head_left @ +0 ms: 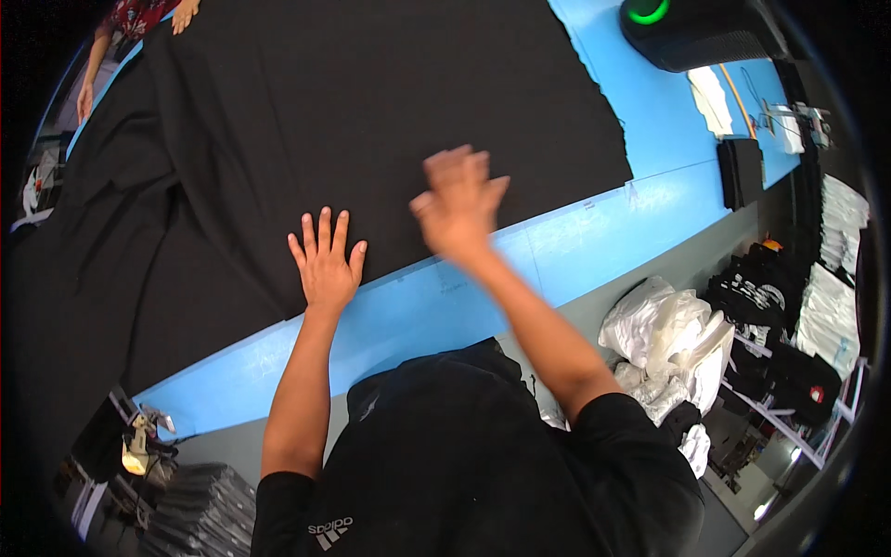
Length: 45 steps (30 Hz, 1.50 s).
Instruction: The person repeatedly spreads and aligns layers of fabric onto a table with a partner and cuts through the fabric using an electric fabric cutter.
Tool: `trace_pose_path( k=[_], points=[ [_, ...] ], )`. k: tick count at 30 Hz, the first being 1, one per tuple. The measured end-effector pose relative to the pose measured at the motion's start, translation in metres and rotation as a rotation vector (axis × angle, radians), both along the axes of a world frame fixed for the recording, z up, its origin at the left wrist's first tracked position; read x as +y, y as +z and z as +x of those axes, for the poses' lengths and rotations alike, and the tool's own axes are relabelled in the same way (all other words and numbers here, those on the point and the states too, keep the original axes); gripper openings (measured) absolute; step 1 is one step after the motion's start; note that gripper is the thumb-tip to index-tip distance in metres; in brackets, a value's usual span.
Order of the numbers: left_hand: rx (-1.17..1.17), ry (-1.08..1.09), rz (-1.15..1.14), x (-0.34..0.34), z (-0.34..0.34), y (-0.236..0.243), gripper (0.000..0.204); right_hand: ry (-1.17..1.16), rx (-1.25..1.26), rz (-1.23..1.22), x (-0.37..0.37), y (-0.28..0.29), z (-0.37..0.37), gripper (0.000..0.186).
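Note:
A large sheet of black fabric (418,74) is spread over a light blue table (585,237), with folds and wrinkles on its left side. My left hand (325,265) lies on the fabric near its front edge, fingers spread and holding nothing. My right hand (459,204), blurred by motion, is over or on the fabric farther right, its fingers apart with nothing seen in them.
A co-worker's hand (183,17) touches the fabric at the far edge. A black machine (696,32) with a green light stands top right, near a folded black cloth (738,172). White bundles (664,343) lie below right; grey packages (200,511) are stacked lower left.

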<state>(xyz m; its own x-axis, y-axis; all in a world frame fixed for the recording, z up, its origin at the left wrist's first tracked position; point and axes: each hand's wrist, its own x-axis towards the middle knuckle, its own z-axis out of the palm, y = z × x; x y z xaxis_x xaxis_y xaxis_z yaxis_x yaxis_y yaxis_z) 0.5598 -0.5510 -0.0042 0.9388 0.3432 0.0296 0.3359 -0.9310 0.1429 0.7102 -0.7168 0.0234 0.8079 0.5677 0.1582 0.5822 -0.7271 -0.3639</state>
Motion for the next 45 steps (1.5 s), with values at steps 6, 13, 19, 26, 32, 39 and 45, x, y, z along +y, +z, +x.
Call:
trace_pose_path(
  k=[6,13,19,26,32,39,45],
  points=[
    [0.032,-0.011,0.011,-0.013,0.01,0.002,0.051,-0.514,-0.014,-0.297,-0.165,-0.043,0.126,0.072],
    [-0.04,0.038,-0.039,-0.006,-0.002,-0.007,0.046,-0.431,-0.048,-0.2,-0.079,-0.014,0.084,0.067],
    [-0.349,0.018,-0.255,0.005,0.004,-0.018,0.035,0.023,0.046,0.001,0.053,-0.025,-0.064,0.062],
    [-0.593,0.169,-0.8,0.022,-0.006,-0.019,0.029,-0.097,-0.02,-0.038,0.087,-0.022,-0.082,0.06],
    [-0.679,0.255,-1.413,0.078,-0.049,0.049,0.022,-0.204,-0.101,-0.292,0.077,-0.038,-0.093,0.062],
    [-0.906,1.197,-1.607,0.296,-0.175,0.024,0.047,-0.19,-0.051,-0.376,0.08,-0.045,-0.085,0.064],
    [-1.16,1.33,-1.873,0.358,-0.144,-0.004,0.044,-0.175,-0.057,-0.408,0.087,-0.042,-0.084,0.064]
  ],
)
